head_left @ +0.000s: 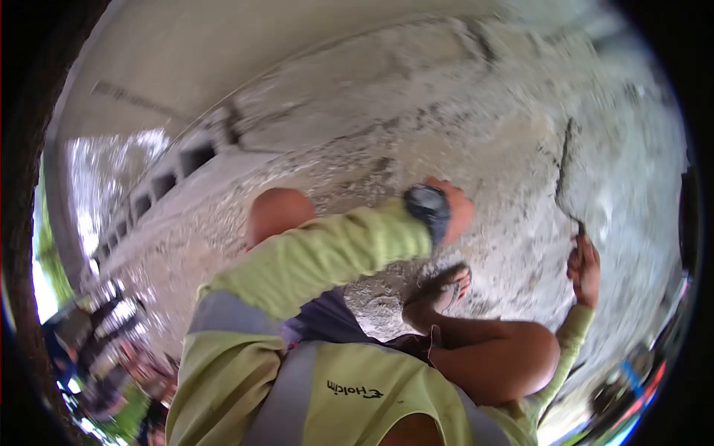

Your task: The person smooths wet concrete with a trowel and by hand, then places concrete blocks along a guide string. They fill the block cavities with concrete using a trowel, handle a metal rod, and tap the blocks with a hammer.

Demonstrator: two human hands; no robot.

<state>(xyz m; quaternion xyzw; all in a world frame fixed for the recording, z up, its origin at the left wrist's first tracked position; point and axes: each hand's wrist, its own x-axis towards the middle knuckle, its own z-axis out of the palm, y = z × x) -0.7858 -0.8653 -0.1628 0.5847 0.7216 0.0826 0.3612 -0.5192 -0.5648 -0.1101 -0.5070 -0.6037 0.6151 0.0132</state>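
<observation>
My left hand [455, 212], with a dark watch on its wrist, is over the rough grey ground near the middle of the view. Its fingers look curled in and are blurred; anything inside them is hidden. At the right, my right hand [585, 271] is closed around the lower end of a thin dark tool [565, 160]. This tool has a bend near the hand and reaches upward along a wet-looking grey surface [625, 178]. Its exact kind cannot be made out.
Hollow grey blocks [167, 178] line the left side beside a pale wall [223, 52]. A bare foot [448, 286] rests on the muddy ground between my bent knees. Blurred people [104, 372] appear at the lower left, and coloured objects [632, 379] at the lower right.
</observation>
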